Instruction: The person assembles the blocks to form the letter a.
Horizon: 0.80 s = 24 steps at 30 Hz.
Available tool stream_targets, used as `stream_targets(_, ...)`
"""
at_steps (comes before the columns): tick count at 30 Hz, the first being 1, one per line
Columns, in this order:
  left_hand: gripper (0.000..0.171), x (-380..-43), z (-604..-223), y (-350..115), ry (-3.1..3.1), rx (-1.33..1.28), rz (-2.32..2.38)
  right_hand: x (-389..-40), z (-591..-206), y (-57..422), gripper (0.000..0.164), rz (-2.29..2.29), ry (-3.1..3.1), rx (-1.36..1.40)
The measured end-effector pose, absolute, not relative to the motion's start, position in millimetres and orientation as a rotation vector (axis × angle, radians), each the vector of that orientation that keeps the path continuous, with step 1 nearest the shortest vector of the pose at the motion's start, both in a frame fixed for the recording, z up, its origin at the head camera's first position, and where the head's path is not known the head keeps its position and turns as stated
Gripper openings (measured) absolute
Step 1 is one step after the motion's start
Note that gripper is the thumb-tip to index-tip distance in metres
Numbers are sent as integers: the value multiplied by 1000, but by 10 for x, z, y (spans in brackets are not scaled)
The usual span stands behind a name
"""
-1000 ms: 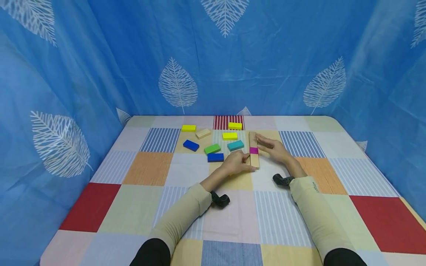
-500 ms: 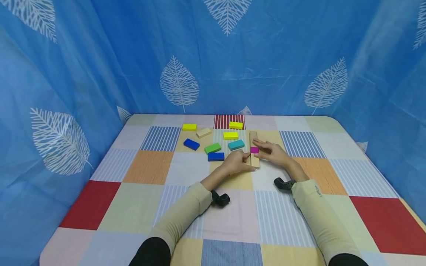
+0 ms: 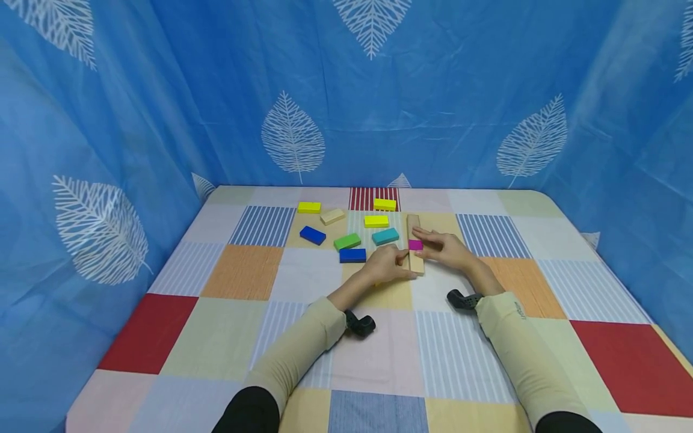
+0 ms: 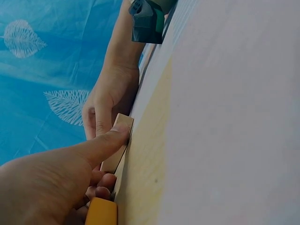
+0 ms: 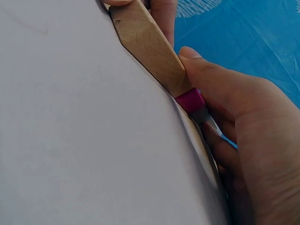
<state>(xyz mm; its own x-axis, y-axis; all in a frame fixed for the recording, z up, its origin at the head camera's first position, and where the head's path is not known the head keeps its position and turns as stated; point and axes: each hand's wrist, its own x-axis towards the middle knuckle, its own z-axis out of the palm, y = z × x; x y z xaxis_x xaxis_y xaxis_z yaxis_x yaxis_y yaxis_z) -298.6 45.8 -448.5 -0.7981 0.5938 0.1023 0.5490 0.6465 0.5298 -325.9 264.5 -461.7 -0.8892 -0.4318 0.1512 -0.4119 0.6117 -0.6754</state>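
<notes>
A narrow row of wooden pieces lies lengthwise on the table: a plain wood block (image 3: 413, 222) at the far end, a magenta block (image 3: 415, 245) in the middle and another plain wood block (image 3: 416, 265) nearest me. My left hand (image 3: 387, 265) holds the near wood block, thumb across its near end and index fingertip at its left side. From the right, my right hand (image 3: 446, 249) has its thumb and fingers on either side of the magenta block, pinching it. In the right wrist view the magenta block (image 5: 191, 100) shows between thumb and finger.
Left of the row lie several loose blocks: yellow (image 3: 376, 221), teal (image 3: 385, 236), green (image 3: 347, 241), blue (image 3: 352, 255) and plain wood (image 3: 332, 216). A patchwork cloth (image 3: 373, 355) covers the table. Blue leaf-print curtains (image 3: 422, 120) enclose the back and sides.
My right hand has slid nearer along the row, from beside the far wood block to a pinch around the magenta block. The left hand keeps its place on the near wood block.
</notes>
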Motion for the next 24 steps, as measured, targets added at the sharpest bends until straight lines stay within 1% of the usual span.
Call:
stream_targets(8, 44, -2977, -4502, 470, 2785, 936, 892, -3266, -4625, 2665, 63, -1156, 2794, -733)
stream_targets(12, 49, -2967, -4520, 477, 2793, 908, 895, -3270, -4645, 2670, 62, -1160, 2788, -750)
stream_targets(17, 43, -2932, -4492, 482, 2815, 949, 789, -3248, -4636, 2662, 61, -1148, 2786, -752)
stream_targets(20, 47, -2919, -4476, 482, 2821, 943, 758, -3236, -4624, 2657, 60, -1140, 2785, -776)
stream_targets(24, 47, -2929, -4482, 486, 2825, 919, 794, -3234, -4604, 2656, 58, -1127, 2789, -794)
